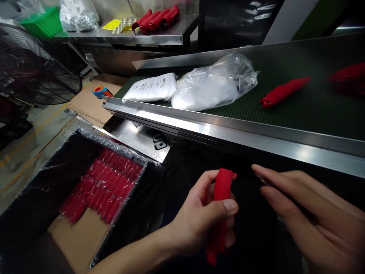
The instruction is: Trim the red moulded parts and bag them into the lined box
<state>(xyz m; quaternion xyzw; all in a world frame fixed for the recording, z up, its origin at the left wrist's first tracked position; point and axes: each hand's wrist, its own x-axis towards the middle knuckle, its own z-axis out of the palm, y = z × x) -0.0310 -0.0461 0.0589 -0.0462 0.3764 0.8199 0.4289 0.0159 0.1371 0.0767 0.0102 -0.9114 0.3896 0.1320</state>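
Observation:
My left hand (205, 213) is wrapped round a long, narrow red plastic part (223, 186), its thumb pressed across the front. The part stands nearly upright, and its lower end sticks out below the fingers. To the right, my right hand (310, 213) is apart from the part, with a gap between thumb and fingertips; I make out nothing held there. A similar red plastic part (285, 91) lies on the dark green conveyor belt (308, 114) beyond the hands. Another red shape (349, 78), blurred, is at the belt's right edge.
A plastic-lined box (137, 182) at lower left holds rows of red parts (105, 182) over cardboard. White plastic bags (211, 85) lie on the belt behind a metal rail (199, 123). A tape roll (101, 91), a fan (37, 68) and a bench (159, 38) stand beyond.

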